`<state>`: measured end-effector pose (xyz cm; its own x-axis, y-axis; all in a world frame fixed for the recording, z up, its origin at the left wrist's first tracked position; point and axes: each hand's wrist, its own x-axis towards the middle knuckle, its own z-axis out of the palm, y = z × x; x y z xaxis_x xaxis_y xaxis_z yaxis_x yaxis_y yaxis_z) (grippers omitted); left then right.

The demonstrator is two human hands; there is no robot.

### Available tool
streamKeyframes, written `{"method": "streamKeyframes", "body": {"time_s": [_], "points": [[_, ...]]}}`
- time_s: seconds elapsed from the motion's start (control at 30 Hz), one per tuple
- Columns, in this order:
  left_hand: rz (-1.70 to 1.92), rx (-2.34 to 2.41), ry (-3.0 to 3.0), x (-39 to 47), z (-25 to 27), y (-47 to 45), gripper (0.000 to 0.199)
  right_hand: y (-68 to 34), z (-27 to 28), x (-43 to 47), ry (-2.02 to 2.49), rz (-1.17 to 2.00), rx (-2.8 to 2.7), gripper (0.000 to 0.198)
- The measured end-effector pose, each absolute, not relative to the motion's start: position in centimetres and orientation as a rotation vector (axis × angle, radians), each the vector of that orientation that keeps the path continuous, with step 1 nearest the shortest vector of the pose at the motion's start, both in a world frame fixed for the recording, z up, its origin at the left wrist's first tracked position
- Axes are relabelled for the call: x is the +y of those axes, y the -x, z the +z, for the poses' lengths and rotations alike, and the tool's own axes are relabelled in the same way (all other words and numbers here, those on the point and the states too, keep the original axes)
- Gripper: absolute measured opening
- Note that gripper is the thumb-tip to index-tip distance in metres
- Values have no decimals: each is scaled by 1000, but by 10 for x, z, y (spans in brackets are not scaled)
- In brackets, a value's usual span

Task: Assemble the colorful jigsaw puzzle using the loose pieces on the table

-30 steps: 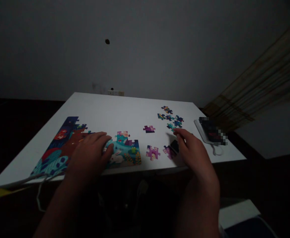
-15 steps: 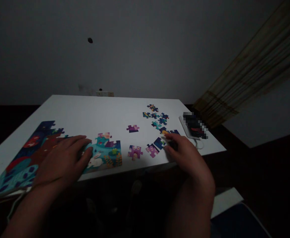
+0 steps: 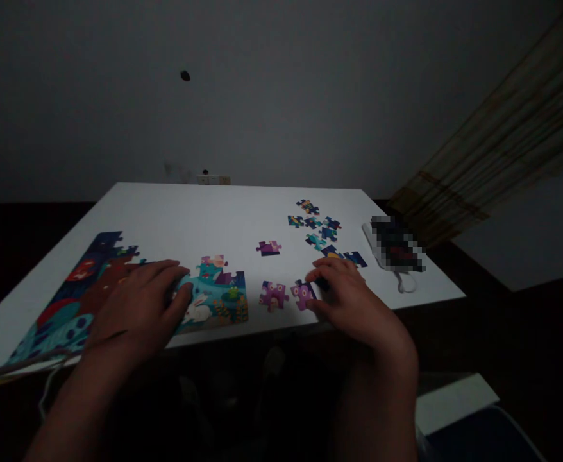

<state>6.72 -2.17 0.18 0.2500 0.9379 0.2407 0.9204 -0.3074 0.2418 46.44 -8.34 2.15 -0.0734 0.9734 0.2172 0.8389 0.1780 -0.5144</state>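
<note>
My left hand (image 3: pixel 142 298) lies palm down with spread fingers on the partly assembled jigsaw puzzle (image 3: pixel 211 292), hiding its middle. A white rabbit on a teal ground shows right of the thumb. My right hand (image 3: pixel 346 292) has its thumb and fingertips at the right side of a purple puzzle piece with eyes (image 3: pixel 302 294), pinching its edges while it lies on the table. Just left of that, separated by a small gap, is another purple puzzle piece (image 3: pixel 272 296). A third purple piece (image 3: pixel 268 248) lies farther back.
Several loose blue and teal puzzle pieces (image 3: pixel 315 241) lie scattered behind my right hand on the white table (image 3: pixel 204 218). A blurred-out dark object (image 3: pixel 397 244) with a white cable (image 3: pixel 406 282) sits at the table's right side. Behind stands a grey wall (image 3: pixel 281 96).
My right hand has moved down and left from the dark blue piece to the purple piece, covering the dark blue one. The left hand stays on the puzzle. The view has shifted slightly.
</note>
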Motion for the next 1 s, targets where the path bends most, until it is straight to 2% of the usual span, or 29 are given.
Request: {"method": "streamKeyframes", "body": {"time_s": [0.17,0.43,0.6,1.0], "points": [[500,1831,-2449,-23,3,-70,50,-456,39,-84,1691,484,-1862,6],[578,1781,-2452,-27,3,-74,45,-378,40,-47,1480,507,-1720,13],[606,1757,-2485,-29,1,-74,42,-331,24,-23,1560,497,-1731,15],[786,1696,-2498,-33,-9,-75,35,-332,12,-15,1634,476,-1700,36]]}}
